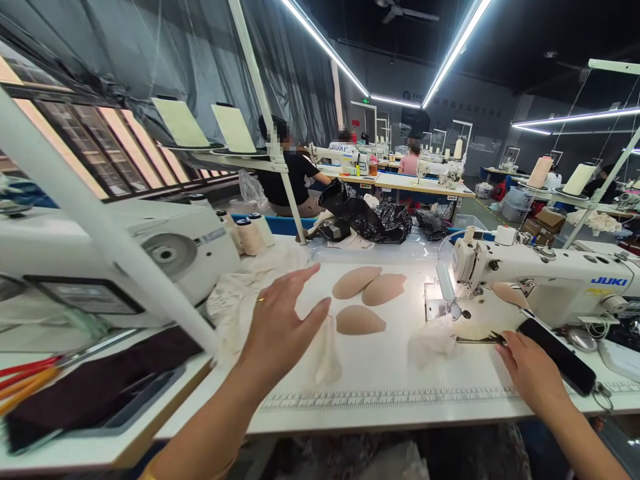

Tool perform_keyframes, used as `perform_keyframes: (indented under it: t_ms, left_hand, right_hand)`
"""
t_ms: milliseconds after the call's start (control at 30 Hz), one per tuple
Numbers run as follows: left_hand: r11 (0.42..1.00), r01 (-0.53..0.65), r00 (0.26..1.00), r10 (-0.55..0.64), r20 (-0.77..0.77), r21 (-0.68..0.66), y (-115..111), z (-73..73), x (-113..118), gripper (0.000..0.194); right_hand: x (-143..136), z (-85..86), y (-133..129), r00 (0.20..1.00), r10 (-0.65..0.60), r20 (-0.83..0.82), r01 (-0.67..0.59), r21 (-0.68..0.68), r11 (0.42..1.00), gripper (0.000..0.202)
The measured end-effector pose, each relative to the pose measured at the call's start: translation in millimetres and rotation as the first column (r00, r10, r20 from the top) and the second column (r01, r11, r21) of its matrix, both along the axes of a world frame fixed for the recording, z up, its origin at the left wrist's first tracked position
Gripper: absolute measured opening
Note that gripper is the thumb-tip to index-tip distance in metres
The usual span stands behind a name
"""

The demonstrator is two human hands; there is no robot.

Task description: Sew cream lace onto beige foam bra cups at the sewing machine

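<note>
My left hand (pixel 280 320) is raised over the white sewing table (pixel 370 373), thumb and fingers apart with nothing between them. Just right of it lie three beige bra cups: two overlapping, an upper left cup (pixel 355 283) and a right cup (pixel 384 290), and a lower cup (pixel 361 320) by itself. My right hand (pixel 533 367) is closed around small dark thread snips (pixel 496 337), mostly hidden by the fingers, at the front edge of the sewing machine bed. Sheer white fabric (pixel 433 343) bunches near the needle area. Another beige cup (pixel 511 295) rests on the machine.
The sewing machine (pixel 560 273) takes up the right side. A black phone (pixel 557 357) lies beside my right hand. Lace fabric (pixel 235 293) and thread cones (pixel 250 237) are at left, scissors (pixel 30 380) at far left. A ruler strip (pixel 390 399) runs along the front. People sit beyond.
</note>
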State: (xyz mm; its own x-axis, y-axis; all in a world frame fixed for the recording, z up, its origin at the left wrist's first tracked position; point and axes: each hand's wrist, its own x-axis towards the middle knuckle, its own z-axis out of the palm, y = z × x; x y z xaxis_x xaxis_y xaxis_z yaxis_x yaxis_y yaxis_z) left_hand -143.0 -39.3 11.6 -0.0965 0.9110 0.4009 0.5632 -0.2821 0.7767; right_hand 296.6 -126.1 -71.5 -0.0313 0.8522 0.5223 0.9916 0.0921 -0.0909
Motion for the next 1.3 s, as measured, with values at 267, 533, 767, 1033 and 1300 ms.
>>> perform_keyframes:
  t_ms: [267,533,767,1033,1300]
  left_hand:
    - [0.866,0.484,0.772,-0.490,-0.405,-0.124,-5.9,-55.2,114.2,0.022]
    - [0.706,0.700,0.697,-0.708,-0.116,-0.104,-56.0,-22.1,127.4,0.022]
    - [0.699,0.679,0.716,-0.565,0.410,-0.223,-47.0,-18.1,104.6,0.059]
    - [0.322,0.919,0.363,-0.467,0.806,-0.227,-45.6,-9.8,103.8,0.039]
    - [0.453,0.863,0.380,-0.294,0.877,-0.222,-38.8,-26.5,101.8,0.032]
  right_hand:
    - [-83.7,26.1,-6.8,0.777,0.239,-0.582,-0.319,-0.037,0.947,0.042]
    - [-125.7,12.6,14.8,0.215,0.108,-0.971,-0.494,-0.013,0.870,0.046]
    - [-119.3,55.0,5.1,0.194,0.201,-0.960,-0.795,-0.034,0.606,0.038]
    - [-96.1,78.4,9.6,0.154,0.032,-0.988,-0.672,-0.081,0.736,0.046]
    - [-94.7,46.1,20.9,0.001,-0.073,-0.997,-0.577,-0.060,0.814,0.052]
